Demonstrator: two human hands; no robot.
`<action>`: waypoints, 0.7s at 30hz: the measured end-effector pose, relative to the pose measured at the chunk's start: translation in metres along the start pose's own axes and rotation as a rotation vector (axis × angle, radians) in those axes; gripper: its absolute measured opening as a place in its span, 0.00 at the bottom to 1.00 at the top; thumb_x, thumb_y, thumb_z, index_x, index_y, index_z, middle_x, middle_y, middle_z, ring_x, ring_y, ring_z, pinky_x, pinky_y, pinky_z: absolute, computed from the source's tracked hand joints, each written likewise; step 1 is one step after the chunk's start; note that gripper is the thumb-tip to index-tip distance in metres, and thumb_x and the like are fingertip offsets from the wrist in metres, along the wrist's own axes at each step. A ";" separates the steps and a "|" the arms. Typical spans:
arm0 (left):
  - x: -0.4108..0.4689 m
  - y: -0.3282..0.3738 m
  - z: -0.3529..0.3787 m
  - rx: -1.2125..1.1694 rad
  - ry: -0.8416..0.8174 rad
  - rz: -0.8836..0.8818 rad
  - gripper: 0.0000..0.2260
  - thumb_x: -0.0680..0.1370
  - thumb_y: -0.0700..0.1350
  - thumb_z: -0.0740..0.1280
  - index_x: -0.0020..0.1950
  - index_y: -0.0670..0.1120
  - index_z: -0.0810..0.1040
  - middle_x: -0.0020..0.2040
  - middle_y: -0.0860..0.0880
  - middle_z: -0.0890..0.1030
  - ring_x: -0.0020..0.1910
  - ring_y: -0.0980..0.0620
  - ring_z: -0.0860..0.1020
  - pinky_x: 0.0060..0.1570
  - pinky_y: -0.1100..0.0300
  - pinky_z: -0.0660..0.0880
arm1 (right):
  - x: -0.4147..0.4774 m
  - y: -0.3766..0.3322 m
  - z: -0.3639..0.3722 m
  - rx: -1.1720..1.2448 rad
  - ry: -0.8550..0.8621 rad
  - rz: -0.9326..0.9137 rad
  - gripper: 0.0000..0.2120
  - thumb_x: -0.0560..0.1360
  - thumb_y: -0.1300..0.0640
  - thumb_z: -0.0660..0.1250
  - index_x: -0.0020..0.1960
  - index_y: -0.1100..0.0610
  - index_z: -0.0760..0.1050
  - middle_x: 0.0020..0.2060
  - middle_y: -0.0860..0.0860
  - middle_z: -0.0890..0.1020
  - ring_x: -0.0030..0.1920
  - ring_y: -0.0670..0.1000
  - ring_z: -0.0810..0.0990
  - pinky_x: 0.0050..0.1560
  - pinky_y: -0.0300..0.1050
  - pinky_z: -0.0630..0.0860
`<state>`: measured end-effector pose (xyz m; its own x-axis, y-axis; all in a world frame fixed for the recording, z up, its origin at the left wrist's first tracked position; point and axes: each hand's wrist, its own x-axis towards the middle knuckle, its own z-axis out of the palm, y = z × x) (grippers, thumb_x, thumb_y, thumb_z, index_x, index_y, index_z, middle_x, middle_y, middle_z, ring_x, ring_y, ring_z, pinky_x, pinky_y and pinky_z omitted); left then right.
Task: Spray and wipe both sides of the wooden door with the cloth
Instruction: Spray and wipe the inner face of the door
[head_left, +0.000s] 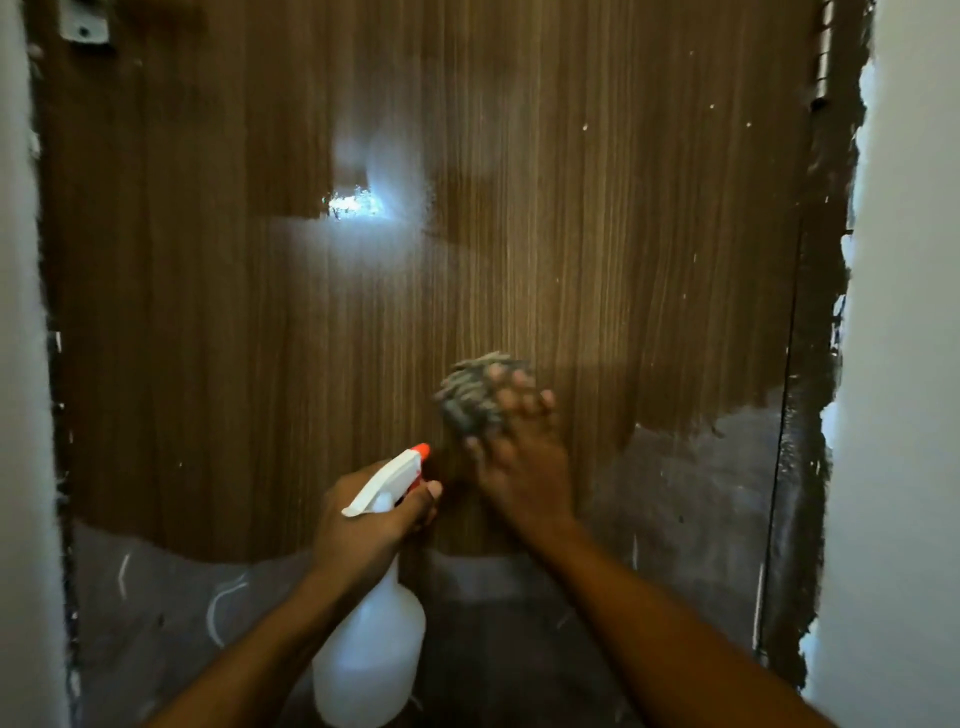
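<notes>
Wooden door (519, 208): it fills my view, face square to the camera. Long axis vertical, and the grain runs top to bottom in fine brown streaks. Upper and middle surface is glossy, with a bright glare patch (358, 200) left of centre. The lower band is duller and greyish, with an uneven upper edge and pale scratch-like marks. Small white specks are scattered on the right half.

White walls flank it, left (21, 364) and right (909, 364). The dark door frame (810, 364) on the right meets the wall in a ragged paint edge.

Spray bottle (371, 649): translucent white, long axis near vertical, body low in view in front of the greyish band. White trigger head on top.

Left hand (363, 525): wrapped round the bottle neck, fingers curled under the trigger head, one fingertip forward. I cannot tell whether the trigger is squeezed.

Right hand (519, 467): back to the camera, fingers curled over the bunched cloth (470, 395) and pressing it on the door near the middle of my view. The cloth is grey, mottled and blurred, and bulges out above the fingertips.

Orange nozzle (422, 451): points up and right at the door, just below-left of the cloth.

Metal hinge (821, 62) at top right. Small metal bracket (83, 28) at top left.
</notes>
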<state>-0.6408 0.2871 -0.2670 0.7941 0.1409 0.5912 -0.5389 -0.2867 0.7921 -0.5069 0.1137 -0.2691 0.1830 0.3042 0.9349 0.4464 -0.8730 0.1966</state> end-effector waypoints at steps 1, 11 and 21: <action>0.000 -0.001 0.002 -0.014 -0.002 0.010 0.14 0.70 0.44 0.72 0.54 0.43 0.80 0.42 0.44 0.84 0.42 0.48 0.83 0.41 0.59 0.79 | -0.006 0.023 0.000 -0.011 -0.001 0.147 0.27 0.81 0.46 0.56 0.79 0.49 0.59 0.80 0.55 0.55 0.80 0.58 0.50 0.78 0.61 0.47; -0.008 -0.010 0.035 -0.054 -0.049 0.029 0.24 0.66 0.50 0.71 0.60 0.45 0.76 0.51 0.44 0.82 0.49 0.46 0.81 0.45 0.62 0.81 | -0.022 0.086 -0.037 0.092 0.193 1.261 0.32 0.83 0.43 0.49 0.81 0.51 0.39 0.79 0.64 0.49 0.78 0.65 0.51 0.76 0.62 0.53; -0.022 -0.021 0.081 -0.088 -0.141 -0.126 0.14 0.69 0.50 0.73 0.54 0.57 0.79 0.49 0.59 0.79 0.49 0.59 0.76 0.52 0.61 0.71 | -0.120 0.106 -0.023 -0.104 -0.268 -0.426 0.22 0.80 0.51 0.64 0.72 0.54 0.72 0.78 0.56 0.59 0.78 0.62 0.55 0.77 0.61 0.54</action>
<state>-0.6245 0.2134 -0.3093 0.8850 0.0351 0.4643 -0.4501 -0.1907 0.8724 -0.5021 -0.0241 -0.3540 0.2280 0.7160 0.6598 0.4433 -0.6797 0.5844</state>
